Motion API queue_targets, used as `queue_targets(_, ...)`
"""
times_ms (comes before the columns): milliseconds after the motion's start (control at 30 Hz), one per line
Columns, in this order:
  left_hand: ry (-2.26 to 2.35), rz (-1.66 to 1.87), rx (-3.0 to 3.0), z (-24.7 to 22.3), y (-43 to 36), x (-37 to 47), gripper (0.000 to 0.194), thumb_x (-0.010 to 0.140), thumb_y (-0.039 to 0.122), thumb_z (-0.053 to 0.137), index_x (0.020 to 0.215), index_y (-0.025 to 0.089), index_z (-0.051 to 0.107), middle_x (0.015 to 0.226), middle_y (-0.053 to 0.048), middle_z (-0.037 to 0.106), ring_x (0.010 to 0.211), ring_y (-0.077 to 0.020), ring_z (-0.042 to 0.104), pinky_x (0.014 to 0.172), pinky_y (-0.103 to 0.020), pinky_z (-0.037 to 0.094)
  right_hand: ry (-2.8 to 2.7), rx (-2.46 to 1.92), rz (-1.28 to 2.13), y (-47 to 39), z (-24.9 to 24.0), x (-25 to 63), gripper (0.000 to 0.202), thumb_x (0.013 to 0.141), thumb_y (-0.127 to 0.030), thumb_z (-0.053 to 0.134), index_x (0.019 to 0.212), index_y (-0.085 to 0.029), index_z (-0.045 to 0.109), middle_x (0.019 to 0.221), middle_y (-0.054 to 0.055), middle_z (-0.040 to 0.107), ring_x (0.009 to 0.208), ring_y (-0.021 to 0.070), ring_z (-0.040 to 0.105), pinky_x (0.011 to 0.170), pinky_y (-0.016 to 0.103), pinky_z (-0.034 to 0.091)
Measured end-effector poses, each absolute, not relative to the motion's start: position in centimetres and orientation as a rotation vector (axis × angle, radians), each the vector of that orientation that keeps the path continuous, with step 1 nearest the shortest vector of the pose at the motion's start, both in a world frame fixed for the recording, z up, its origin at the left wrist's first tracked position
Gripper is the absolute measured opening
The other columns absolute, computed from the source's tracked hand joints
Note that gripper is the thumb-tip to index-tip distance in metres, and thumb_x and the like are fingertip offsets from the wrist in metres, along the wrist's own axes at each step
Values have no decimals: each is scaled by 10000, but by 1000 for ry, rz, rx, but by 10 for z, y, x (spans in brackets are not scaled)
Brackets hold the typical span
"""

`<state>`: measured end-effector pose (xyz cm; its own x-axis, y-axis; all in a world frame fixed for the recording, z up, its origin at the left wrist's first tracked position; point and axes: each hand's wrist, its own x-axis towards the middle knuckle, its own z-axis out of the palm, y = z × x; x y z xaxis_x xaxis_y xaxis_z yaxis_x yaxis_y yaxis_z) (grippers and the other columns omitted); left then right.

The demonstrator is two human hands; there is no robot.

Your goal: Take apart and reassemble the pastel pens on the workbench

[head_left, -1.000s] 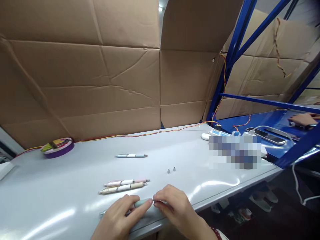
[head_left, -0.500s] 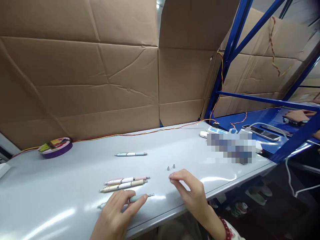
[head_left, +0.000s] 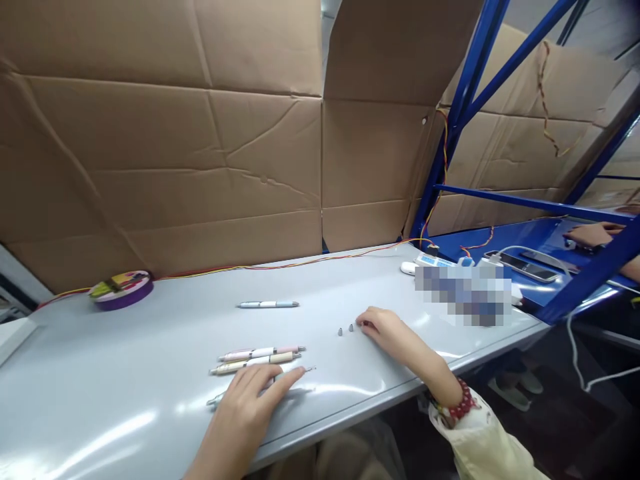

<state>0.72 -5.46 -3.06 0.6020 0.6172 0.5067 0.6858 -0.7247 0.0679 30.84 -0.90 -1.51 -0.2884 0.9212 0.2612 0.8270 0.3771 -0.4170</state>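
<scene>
My left hand is closed over a pale green pen; the pen's thin metal tip end sticks out past my fingertips and its middle is hidden under the hand. My right hand rests low over the table with fingertips pinched together; what is between them, if anything, is too small to make out. Just left of those fingertips stand two small grey metal pieces, one nearer and one farther. Beyond my left hand lie a cream-and-white pen and a pink-and-white pen, side by side. A light blue pen lies farther back.
The glossy white table backs onto a cardboard wall. A purple-edged round container sits back left. A power strip, cables and a blurred patch are at right, near a blue frame. Another person's hand shows far right.
My right hand has moved away from me and slightly right, to beside the small metal pieces. My left hand, still on the green pen, has shifted a little. The camera view has shifted slightly.
</scene>
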Motion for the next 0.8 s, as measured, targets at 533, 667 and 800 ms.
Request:
queue_targets(533, -1081, -862, -2781, -28, -56, 9, 313, 930, 119, 339, 1166, 225, 515, 1013, -49, 636, 923, -184, 592, 769, -314, 494, -2065, -1047, 606, -52, 4, 235, 140, 830, -183, 594, 962, -212, 629, 842, 5, 676, 768, 142, 627, 720, 241, 485)
queue_targets(667, -1105, -863, -2775, -27, -56, 10, 316, 929, 120, 345, 1179, 225, 508, 1027, -43, 638, 931, -183, 585, 779, -316, 483, -2070, -999, 610, -55, -2, 218, 96, 828, -125, 576, 821, -198, 638, 783, -7, 674, 737, 128, 625, 698, 221, 473)
queue_targets(800, -1213, -810, -2746, -27, -56, 12, 262, 916, 128, 380, 1102, 221, 540, 1055, -38, 640, 940, -202, 582, 790, -350, 467, -2225, -1092, 587, -39, 17, 225, 123, 857, -193, 562, 972, -207, 600, 828, 0, 677, 744, 133, 626, 699, 235, 470)
